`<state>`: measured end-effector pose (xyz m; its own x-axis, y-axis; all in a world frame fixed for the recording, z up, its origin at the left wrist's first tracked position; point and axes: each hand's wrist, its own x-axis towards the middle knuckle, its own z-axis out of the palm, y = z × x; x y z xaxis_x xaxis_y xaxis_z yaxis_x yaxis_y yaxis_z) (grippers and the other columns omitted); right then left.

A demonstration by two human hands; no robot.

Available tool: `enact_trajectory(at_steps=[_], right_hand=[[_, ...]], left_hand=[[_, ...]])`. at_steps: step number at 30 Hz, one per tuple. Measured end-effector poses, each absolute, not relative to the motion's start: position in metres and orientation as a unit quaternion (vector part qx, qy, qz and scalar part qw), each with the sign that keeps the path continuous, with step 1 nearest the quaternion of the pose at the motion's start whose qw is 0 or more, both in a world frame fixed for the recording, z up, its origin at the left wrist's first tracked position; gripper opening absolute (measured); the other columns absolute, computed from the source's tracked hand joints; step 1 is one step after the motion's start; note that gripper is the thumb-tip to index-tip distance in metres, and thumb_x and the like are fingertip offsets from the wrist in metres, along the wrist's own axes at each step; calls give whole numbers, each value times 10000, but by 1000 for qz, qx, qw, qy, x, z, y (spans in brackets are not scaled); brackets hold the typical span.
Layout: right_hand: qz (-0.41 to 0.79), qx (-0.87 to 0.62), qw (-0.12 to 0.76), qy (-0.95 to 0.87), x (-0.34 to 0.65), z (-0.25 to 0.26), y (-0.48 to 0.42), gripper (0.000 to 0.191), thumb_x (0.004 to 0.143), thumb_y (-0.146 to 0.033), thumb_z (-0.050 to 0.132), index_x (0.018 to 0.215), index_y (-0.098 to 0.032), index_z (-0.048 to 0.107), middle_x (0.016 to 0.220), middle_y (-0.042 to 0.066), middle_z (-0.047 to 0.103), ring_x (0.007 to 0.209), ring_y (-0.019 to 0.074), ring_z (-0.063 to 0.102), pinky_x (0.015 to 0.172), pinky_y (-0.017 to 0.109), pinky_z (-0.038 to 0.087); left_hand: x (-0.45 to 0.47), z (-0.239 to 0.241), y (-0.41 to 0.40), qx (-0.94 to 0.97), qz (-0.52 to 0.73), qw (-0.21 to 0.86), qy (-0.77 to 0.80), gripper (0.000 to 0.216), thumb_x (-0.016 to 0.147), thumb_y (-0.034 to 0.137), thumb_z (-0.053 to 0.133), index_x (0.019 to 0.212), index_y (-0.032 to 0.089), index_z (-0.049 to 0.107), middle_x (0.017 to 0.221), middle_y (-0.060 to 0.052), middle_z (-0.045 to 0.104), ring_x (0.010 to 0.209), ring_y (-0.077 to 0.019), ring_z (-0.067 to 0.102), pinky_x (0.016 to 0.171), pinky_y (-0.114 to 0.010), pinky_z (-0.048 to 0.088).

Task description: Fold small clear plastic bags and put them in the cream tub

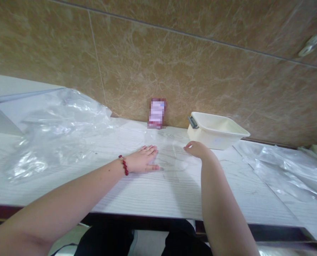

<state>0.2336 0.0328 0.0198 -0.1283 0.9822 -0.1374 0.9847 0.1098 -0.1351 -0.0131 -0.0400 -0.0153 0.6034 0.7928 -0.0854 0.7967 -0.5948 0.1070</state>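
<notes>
My left hand (144,160), with a red bead bracelet (124,165) at its wrist, lies flat on the white wood-grain table (153,195), fingers stretched out. Between my hands, faint outlines and glints show a thin clear plastic film (173,152) on the tabletop. At its right side my right hand (197,148) is closed, thumb and forefinger pinched together at the film's edge. The film is hard to make out against the table. Just behind my right hand stands a cream plastic bin (217,133) with a grey handle clip.
Crumpled clear plastic bags (59,131) spread over the left side, beside a white box-like piece (6,110). More clear plastic (283,170) lies at the right. A phone-like object (156,113), blurred out, leans on the brown marbled wall (137,67).
</notes>
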Motion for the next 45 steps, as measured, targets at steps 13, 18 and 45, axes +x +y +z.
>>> enact_trajectory(at_steps=[13, 18, 45], right_hand=[[-33, 700, -136, 700, 217, -19, 53, 278, 705, -294, 445, 869, -166, 631, 886, 91, 619, 854, 192, 553, 733, 261, 397], [-32, 708, -166, 686, 214, -19, 53, 211, 696, -250, 444, 741, -174, 635, 779, 79, 631, 763, 178, 570, 661, 252, 407], [-120, 576, -298, 751, 186, 0, 30, 338, 641, -236, 532, 970, -212, 458, 668, -27, 582, 653, 103, 527, 610, 206, 365]], left_hand=[[-14, -16, -39, 893, -11, 68, 445, 802, 724, 629, 131, 1283, 56, 187, 1351, -165, 108, 1240, -221, 84, 987, -342, 73], [-15, -17, -39, 893, 4, 71, 445, 764, 736, 612, 153, 1277, 77, 214, 1347, -154, 143, 1238, -212, 109, 982, -338, 90], [-17, -18, -33, 886, 71, 71, 452, 695, 758, 582, 177, 1292, 136, 166, 1358, -107, 158, 1239, -203, 106, 975, -335, 135]])
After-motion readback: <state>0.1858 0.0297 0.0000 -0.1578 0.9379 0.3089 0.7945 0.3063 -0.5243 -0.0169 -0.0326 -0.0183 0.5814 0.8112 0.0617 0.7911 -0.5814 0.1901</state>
